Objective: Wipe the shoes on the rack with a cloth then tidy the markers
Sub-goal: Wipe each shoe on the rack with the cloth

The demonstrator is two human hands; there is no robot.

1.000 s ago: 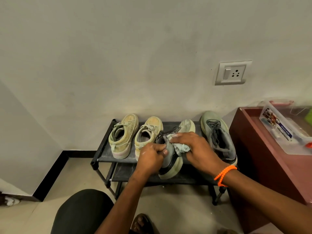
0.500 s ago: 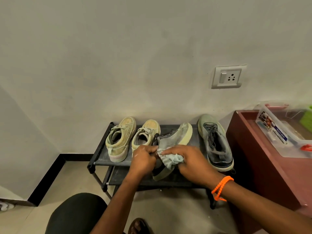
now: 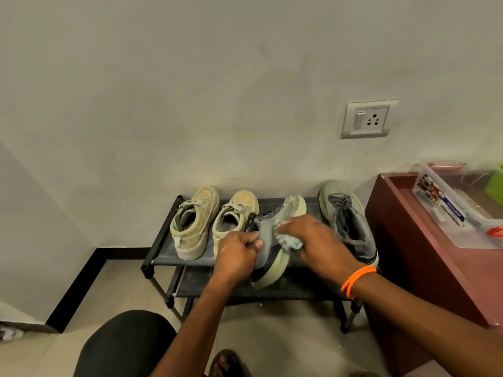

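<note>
A black two-tier shoe rack (image 3: 160,240) stands against the wall. On its top shelf sit two tan canvas shoes (image 3: 194,221) (image 3: 234,216) at the left and a grey-green sneaker (image 3: 347,219) at the right. A second grey sneaker (image 3: 272,257) is tipped on its side between them. My left hand (image 3: 238,254) grips that sneaker at its heel collar. My right hand (image 3: 313,243) presses a pale crumpled cloth (image 3: 290,240) against the sneaker's side; the hand and cloth are blurred. No markers can be made out.
A dark red cabinet (image 3: 424,265) stands right of the rack, carrying a clear plastic box (image 3: 457,210). A wall socket (image 3: 367,119) sits above. My knee (image 3: 122,346) and foot (image 3: 226,363) are on the floor in front. A wall corner juts in at left.
My right hand has swept the cloth up along the tilted sneaker's side toward the toe. My left hand keeps its grip at the heel.
</note>
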